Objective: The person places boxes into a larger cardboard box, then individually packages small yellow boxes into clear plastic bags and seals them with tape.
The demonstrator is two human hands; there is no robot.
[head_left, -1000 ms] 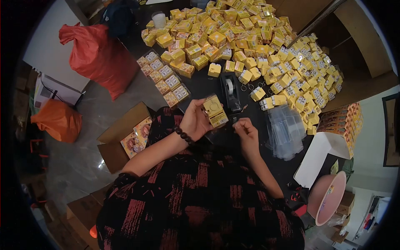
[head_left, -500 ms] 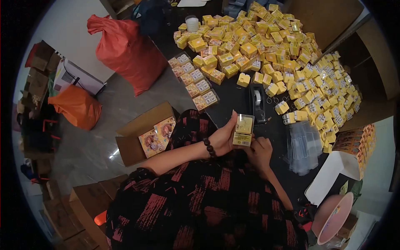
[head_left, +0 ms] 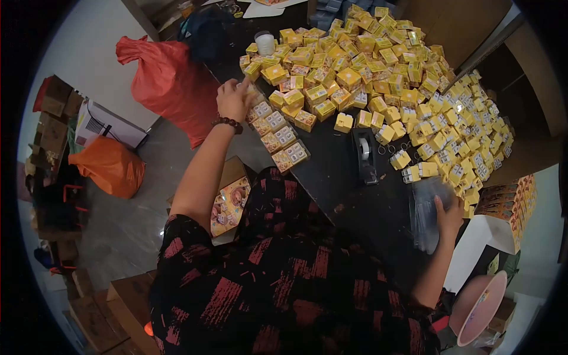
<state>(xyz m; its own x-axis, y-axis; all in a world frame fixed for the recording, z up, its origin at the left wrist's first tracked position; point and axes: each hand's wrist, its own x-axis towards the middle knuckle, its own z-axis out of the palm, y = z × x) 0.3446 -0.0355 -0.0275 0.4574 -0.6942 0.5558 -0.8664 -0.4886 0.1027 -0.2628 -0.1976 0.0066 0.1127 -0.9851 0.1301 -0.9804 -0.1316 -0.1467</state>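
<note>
Along the table's (head_left: 322, 183) left edge, my left hand (head_left: 232, 102) is touching the far end of a row of patterned boxes (head_left: 274, 141), its grip hidden; my right hand (head_left: 450, 218) is meeting clear plastic sleeves (head_left: 423, 216), whether pinching any I cannot tell. Few boxes are standing aligned; most yellow boxes (head_left: 355, 77) are lying heaped. Bare tabletop is surrounding the tape dispenser's (head_left: 362, 157) near end.

My place: small packing workshop.
Table (head_left: 319, 186) w/ many small yellow boxes (head_left: 355, 77), tape dispenser (head_left: 364, 157), clear sleeves (head_left: 425, 216).
</note>
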